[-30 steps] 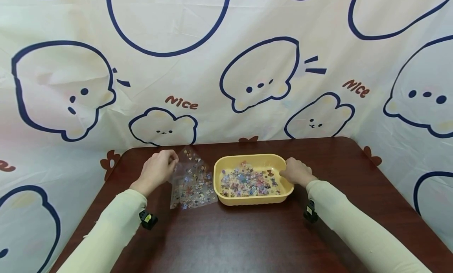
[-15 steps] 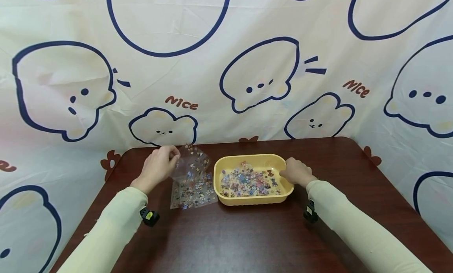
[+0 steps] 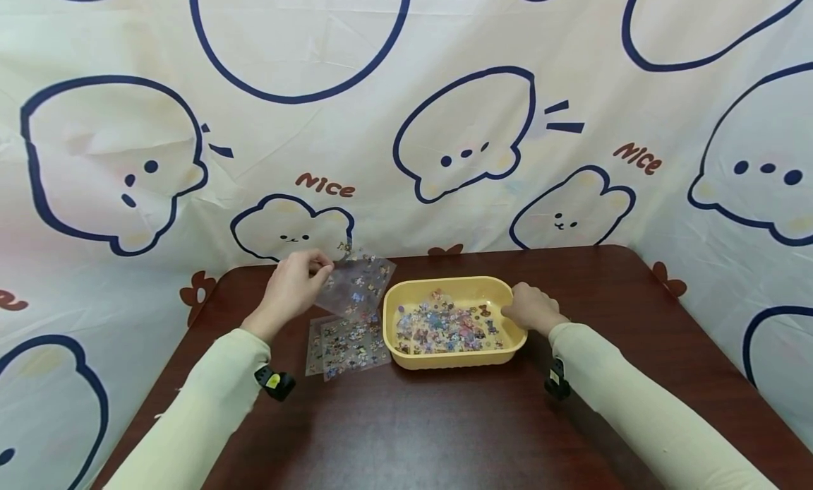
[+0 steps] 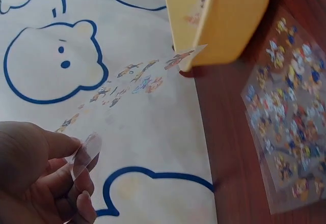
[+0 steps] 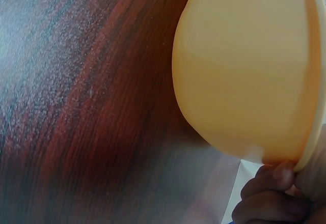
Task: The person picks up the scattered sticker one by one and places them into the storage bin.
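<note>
Between the thumb and fingers of my left hand (image 3: 293, 287) is the near corner of a clear sticker sheet (image 3: 360, 284) covered in small colourful figures. In the left wrist view the sheet (image 4: 140, 81) is seen almost edge-on, raised off the table, its far tip overlapping the yellow basin (image 4: 229, 25). More clear sticker sheets (image 3: 354, 345) lie stacked on the table below it. My right hand (image 3: 535, 309) grips the right end of the yellow basin (image 3: 454, 361), thumb and curled fingers at its rim in the right wrist view. Many small colourful sticker pieces (image 3: 447, 326) lie inside the basin.
The dark red-brown wooden table (image 3: 419, 433) extends in front of the basin and to both sides. A pale cloth (image 3: 470, 222) with blue cartoon outlines hangs right behind the table's back edge and along both sides.
My left hand has moved slightly up and right, lifting one sticker sheet off the stack and swinging it toward the back. The right hand and basin have stayed in place.
</note>
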A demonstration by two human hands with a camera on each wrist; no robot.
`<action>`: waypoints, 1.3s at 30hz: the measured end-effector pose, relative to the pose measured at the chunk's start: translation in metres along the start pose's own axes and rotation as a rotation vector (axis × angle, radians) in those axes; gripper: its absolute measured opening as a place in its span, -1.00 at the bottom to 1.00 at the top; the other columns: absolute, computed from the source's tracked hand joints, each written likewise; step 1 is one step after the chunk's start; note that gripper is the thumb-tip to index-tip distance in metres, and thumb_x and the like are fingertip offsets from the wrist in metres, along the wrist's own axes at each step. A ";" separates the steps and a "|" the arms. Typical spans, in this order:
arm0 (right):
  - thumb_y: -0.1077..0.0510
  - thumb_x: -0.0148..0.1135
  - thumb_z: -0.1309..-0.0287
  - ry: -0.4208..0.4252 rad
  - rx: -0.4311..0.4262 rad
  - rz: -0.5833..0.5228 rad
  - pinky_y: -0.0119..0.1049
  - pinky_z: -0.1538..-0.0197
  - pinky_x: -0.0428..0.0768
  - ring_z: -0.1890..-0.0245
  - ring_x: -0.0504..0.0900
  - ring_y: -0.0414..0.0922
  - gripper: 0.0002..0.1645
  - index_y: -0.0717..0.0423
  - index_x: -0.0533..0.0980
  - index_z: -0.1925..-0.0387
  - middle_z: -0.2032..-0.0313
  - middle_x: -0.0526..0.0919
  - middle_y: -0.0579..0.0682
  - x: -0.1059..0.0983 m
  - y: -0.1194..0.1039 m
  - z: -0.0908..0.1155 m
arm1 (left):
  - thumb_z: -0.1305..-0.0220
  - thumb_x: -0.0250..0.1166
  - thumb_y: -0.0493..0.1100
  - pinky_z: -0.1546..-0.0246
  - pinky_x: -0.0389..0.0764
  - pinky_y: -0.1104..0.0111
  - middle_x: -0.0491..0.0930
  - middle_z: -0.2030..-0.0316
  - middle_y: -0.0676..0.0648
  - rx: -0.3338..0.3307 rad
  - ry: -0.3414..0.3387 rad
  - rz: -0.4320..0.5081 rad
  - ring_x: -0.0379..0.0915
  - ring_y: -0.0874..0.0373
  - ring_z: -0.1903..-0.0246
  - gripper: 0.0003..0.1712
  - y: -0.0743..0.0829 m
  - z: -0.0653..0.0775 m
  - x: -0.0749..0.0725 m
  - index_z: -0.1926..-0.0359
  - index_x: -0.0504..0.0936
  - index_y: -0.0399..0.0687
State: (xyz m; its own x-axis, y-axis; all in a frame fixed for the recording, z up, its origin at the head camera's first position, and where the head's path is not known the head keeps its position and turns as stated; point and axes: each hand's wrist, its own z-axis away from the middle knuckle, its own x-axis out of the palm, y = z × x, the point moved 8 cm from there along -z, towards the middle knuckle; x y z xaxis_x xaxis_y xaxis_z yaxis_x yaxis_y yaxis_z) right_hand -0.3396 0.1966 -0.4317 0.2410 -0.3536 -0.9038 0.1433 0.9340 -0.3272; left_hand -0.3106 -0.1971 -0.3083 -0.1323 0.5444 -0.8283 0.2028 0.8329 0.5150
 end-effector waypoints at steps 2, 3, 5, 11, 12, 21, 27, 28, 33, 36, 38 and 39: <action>-0.03 0.12 -0.25 -0.002 -0.002 0.002 -0.17 0.26 0.37 0.44 0.55 -0.07 -0.52 0.24 0.47 -0.04 0.35 0.60 0.05 0.000 -0.001 0.000 | -0.42 0.09 -0.10 0.27 0.56 0.18 0.71 0.15 -0.16 -0.005 -0.012 0.022 0.64 -0.02 0.20 -0.77 0.004 -0.001 0.002 0.13 0.64 -0.07; -0.03 0.12 -0.25 -0.001 -0.004 0.003 -0.17 0.27 0.37 0.44 0.55 -0.08 -0.52 0.24 0.47 -0.04 0.35 0.61 0.04 0.000 -0.001 0.000 | -0.42 0.09 -0.10 0.26 0.56 0.18 0.71 0.14 -0.16 -0.010 -0.019 0.031 0.63 -0.02 0.19 -0.77 0.006 -0.001 0.003 0.13 0.64 -0.06; -0.03 0.12 -0.24 -0.001 -0.005 0.006 -0.17 0.27 0.38 0.44 0.56 -0.08 -0.52 0.24 0.48 -0.03 0.36 0.61 0.04 -0.001 -0.001 -0.001 | -0.42 0.09 -0.09 0.26 0.55 0.20 0.71 0.13 -0.16 -0.018 -0.036 0.049 0.63 -0.01 0.17 -0.77 0.010 -0.002 0.006 0.12 0.63 -0.06; -0.03 0.12 -0.23 -0.004 -0.005 0.003 -0.17 0.27 0.37 0.44 0.55 -0.08 -0.52 0.24 0.48 -0.03 0.37 0.60 0.04 0.000 -0.003 -0.001 | -0.43 0.09 -0.11 0.33 0.52 0.31 0.70 0.15 -0.14 -0.029 -0.098 0.121 0.62 0.04 0.19 -0.78 0.019 -0.004 0.019 0.11 0.62 -0.07; -0.02 0.12 -0.23 -0.005 -0.005 0.002 -0.17 0.27 0.37 0.44 0.55 -0.08 -0.53 0.24 0.48 -0.03 0.37 0.60 0.04 0.000 -0.003 -0.001 | -0.42 0.09 -0.11 0.35 0.51 0.32 0.70 0.16 -0.14 -0.030 -0.109 0.134 0.60 0.05 0.22 -0.78 0.020 -0.004 0.022 0.11 0.62 -0.07; -0.02 0.13 -0.23 -0.002 0.006 -0.002 -0.16 0.25 0.37 0.44 0.55 -0.08 -0.52 0.24 0.49 -0.03 0.36 0.61 0.04 0.001 -0.002 -0.001 | -0.40 0.14 -0.11 0.47 0.47 0.36 0.72 0.26 -0.12 -0.030 -0.158 0.189 0.54 0.11 0.41 -0.83 0.033 -0.004 0.046 0.17 0.63 -0.07; -0.02 0.13 -0.23 -0.007 0.013 -0.006 -0.18 0.27 0.37 0.44 0.56 -0.08 -0.52 0.24 0.49 -0.03 0.36 0.61 0.05 0.000 -0.002 0.001 | -0.38 0.17 -0.13 0.50 0.46 0.36 0.72 0.33 -0.13 -0.024 -0.173 0.214 0.50 0.14 0.49 -0.84 0.039 -0.003 0.059 0.20 0.64 -0.08; -0.02 0.13 -0.23 -0.007 0.015 -0.006 -0.17 0.26 0.38 0.43 0.56 -0.08 -0.52 0.25 0.48 -0.04 0.35 0.61 0.05 0.000 -0.002 0.001 | -0.38 0.17 -0.14 0.49 0.47 0.36 0.72 0.32 -0.14 -0.027 -0.181 0.220 0.50 0.14 0.48 -0.84 0.040 -0.003 0.062 0.19 0.64 -0.09; -0.03 0.13 -0.23 -0.007 0.014 -0.004 -0.18 0.26 0.37 0.44 0.56 -0.08 -0.52 0.25 0.48 -0.03 0.36 0.60 0.05 0.001 0.000 0.001 | -0.38 0.16 -0.14 0.46 0.49 0.38 0.72 0.26 -0.13 -0.029 -0.218 0.224 0.55 0.15 0.40 -0.84 0.044 0.000 0.077 0.20 0.64 -0.07; -0.03 0.13 -0.24 -0.007 0.010 -0.005 -0.18 0.26 0.37 0.45 0.56 -0.08 -0.52 0.25 0.48 -0.03 0.35 0.61 0.05 0.001 0.000 0.001 | -0.37 0.15 -0.16 0.49 0.49 0.38 0.71 0.27 -0.10 -0.025 -0.245 0.232 0.57 0.15 0.40 -0.84 0.047 0.002 0.085 0.20 0.64 -0.08; -0.02 0.13 -0.24 -0.007 0.004 -0.005 -0.17 0.26 0.37 0.45 0.56 -0.08 -0.51 0.27 0.48 -0.04 0.35 0.61 0.06 0.000 0.000 0.001 | -0.36 0.14 -0.19 0.51 0.47 0.38 0.71 0.27 -0.09 -0.027 -0.261 0.241 0.56 0.16 0.41 -0.85 0.048 0.003 0.091 0.21 0.63 -0.08; -0.02 0.13 -0.24 -0.006 0.003 -0.003 -0.17 0.26 0.37 0.45 0.55 -0.08 -0.51 0.26 0.48 -0.04 0.35 0.61 0.06 0.000 -0.001 0.001 | -0.35 0.13 -0.20 0.53 0.46 0.38 0.70 0.27 -0.10 -0.029 -0.269 0.246 0.55 0.16 0.43 -0.85 0.049 0.003 0.093 0.21 0.63 -0.09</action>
State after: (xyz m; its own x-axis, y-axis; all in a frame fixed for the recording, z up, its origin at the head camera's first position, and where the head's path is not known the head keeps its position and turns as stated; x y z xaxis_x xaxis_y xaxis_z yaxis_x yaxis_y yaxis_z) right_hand -0.3386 0.1959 -0.4316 0.2459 -0.3571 -0.9011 0.1470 0.9327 -0.3294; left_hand -0.3097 -0.1056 -0.3609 0.1776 0.6863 -0.7053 0.1686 0.6849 0.7089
